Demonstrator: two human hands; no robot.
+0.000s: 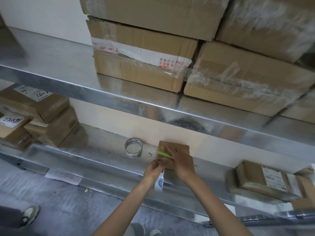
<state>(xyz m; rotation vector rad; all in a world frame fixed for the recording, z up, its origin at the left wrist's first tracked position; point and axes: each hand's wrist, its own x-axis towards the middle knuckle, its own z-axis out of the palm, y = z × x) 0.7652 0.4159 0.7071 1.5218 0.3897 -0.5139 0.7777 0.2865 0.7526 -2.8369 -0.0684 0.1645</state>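
A small brown cardboard box [180, 148] stands on the lower metal shelf [105, 157] against the wall. My right hand [183, 163] lies over its front and grips a bright green tool [164, 154] laid across the box's near face. Just left of it, my left hand [153, 169] pinches a strip of white printed tape [159, 182] that hangs down from the box's lower front edge. A roll of clear tape [133, 149] stands on the shelf to the left of the box.
Large cardboard boxes [141, 53] are stacked on the upper shelf [51, 65]. Smaller labelled parcels [39, 116] sit at the lower shelf's left end and another parcel [262, 179] at its right. A paper sheet [63, 177] hangs on the shelf's front edge. Shoes show on the floor below.
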